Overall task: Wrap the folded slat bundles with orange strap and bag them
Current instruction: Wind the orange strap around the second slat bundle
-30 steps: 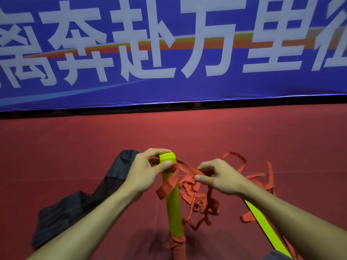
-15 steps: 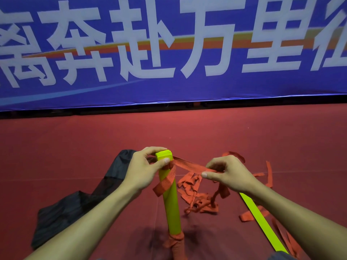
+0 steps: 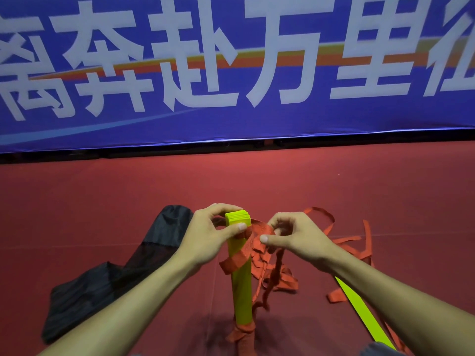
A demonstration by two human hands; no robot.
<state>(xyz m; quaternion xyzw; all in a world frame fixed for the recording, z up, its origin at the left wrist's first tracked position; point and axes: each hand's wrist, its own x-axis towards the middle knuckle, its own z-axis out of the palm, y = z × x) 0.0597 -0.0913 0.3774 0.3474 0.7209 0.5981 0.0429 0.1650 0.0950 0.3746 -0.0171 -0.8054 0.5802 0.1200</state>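
Head view, banner (image 3: 359, 119) (奔赴万里), left hand (image 3: 205, 238) gripping bundle (image 3: 241, 291)

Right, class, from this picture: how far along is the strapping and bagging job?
Done: the lower end of the bundle is bound with orange strap. In hand: the left hand grips the bundle's top while the right hand pinches the strap being wound there. Left: finish that wrap, then bag it; the black bag lies on the floor, and another slat lies loose.
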